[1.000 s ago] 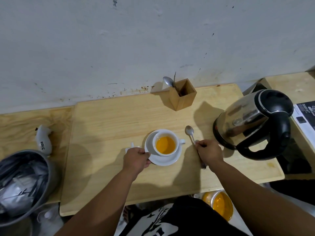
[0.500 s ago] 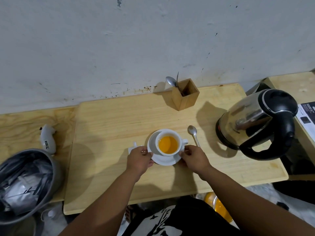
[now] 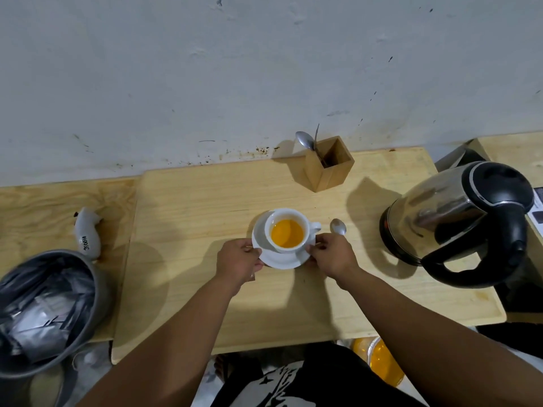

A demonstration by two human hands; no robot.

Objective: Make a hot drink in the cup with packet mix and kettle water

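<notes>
A white cup [image 3: 305, 220] holding orange liquid [image 3: 287, 237] stands on a white saucer [image 3: 281, 259] in the middle of the wooden board [image 3: 191, 218]. My left hand [image 3: 238, 261] grips the saucer's left rim and my right hand [image 3: 332, 255] grips its right rim. A metal spoon [image 3: 338, 226] lies on the board just right of the cup, its handle hidden under my right hand. The steel kettle [image 3: 446, 212] with a black lid and handle stands at the right. No packet is visible.
A wooden holder [image 3: 327, 164] with a spoon [image 3: 305, 140] in it stands at the back by the wall. A grey bin [image 3: 47, 306] lined with a bag sits at the left, a small white object [image 3: 88, 233] behind it. An orange container [image 3: 382, 362] sits below the table edge.
My right hand let go of the spoon on the board and moved left onto the saucer's right rim. My left hand stayed on the left rim.
</notes>
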